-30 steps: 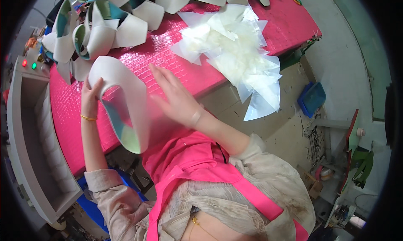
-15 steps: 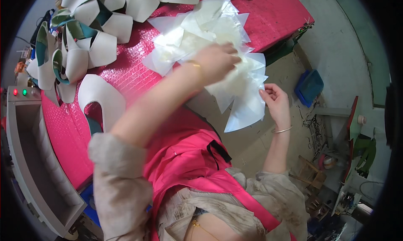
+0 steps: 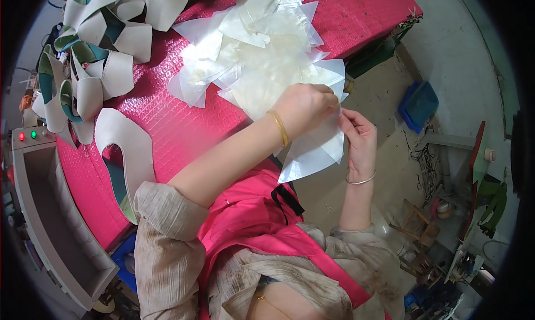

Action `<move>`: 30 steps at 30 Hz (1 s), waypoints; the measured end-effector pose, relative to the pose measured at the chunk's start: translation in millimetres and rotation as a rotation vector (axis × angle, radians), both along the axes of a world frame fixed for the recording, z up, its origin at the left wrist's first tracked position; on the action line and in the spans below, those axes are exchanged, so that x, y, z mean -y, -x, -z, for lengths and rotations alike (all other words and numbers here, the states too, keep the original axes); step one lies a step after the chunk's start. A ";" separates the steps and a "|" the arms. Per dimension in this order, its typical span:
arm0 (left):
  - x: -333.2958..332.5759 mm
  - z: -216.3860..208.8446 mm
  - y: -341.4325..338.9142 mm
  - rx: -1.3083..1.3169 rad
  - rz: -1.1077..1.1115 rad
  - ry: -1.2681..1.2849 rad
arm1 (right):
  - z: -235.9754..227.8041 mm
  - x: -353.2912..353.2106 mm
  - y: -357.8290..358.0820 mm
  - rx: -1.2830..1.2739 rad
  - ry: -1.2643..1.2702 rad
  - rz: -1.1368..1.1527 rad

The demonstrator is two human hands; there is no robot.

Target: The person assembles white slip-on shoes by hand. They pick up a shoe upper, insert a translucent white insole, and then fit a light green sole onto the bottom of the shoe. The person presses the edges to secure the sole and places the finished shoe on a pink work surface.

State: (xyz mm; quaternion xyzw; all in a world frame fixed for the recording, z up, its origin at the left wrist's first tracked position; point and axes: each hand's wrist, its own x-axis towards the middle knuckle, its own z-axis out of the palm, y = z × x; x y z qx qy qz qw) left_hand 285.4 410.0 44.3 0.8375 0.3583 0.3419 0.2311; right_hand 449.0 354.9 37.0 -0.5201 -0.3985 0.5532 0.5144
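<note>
A translucent white cut sheet (image 3: 312, 155) hangs off the near side of the pink table, its pointed corner down. My right hand (image 3: 359, 133) pinches its right edge between thumb and fingers. Close beside it, my left hand (image 3: 309, 105) is closed at the same edge, fingertips curled and partly hidden. Beyond my hands lies a loose pile of similar translucent sheets (image 3: 253, 58), overlapping with points sticking out in several directions.
White shoe-upper pieces with green lining (image 3: 114, 69) crowd the table's far left; one curved white piece (image 3: 131, 133) lies nearer. A grey machine tray (image 3: 50, 208) runs along the left. A blue bin (image 3: 418, 105) stands on the floor at right.
My left hand has moved from over the pile, right and nearer, to the sheet's edge beside my right hand. My right hand still holds the sheet, slightly further left.
</note>
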 end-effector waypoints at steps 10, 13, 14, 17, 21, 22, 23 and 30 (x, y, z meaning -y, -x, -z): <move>17.5 -4.0 -9.0 -0.336 -0.083 -0.361 | -11.0 0.8 5.7 0.199 -0.053 0.032; 18.9 -3.3 -13.1 -0.349 -0.100 -0.419 | -11.5 1.7 6.6 0.259 -0.074 0.021; 19.6 -3.1 -14.3 -0.360 -0.109 -0.428 | -12.5 1.8 7.0 0.257 -0.068 0.019; 21.0 -4.0 -17.8 -0.342 -0.131 -0.420 | -14.4 2.4 7.4 0.260 -0.056 0.013; 19.6 -3.1 -15.4 -0.301 -0.094 -0.265 | -9.9 3.9 5.7 0.277 -0.068 0.007; 18.1 -3.2 -14.1 -0.252 -0.085 -0.239 | -9.0 4.0 5.8 0.274 -0.069 0.003; 15.8 -3.7 -12.7 -0.203 -0.077 -0.213 | -9.6 3.7 6.9 0.269 -0.071 0.005; 8.5 0.9 -4.7 0.069 -0.176 0.115 | -9.3 2.9 9.1 0.220 -0.064 -0.005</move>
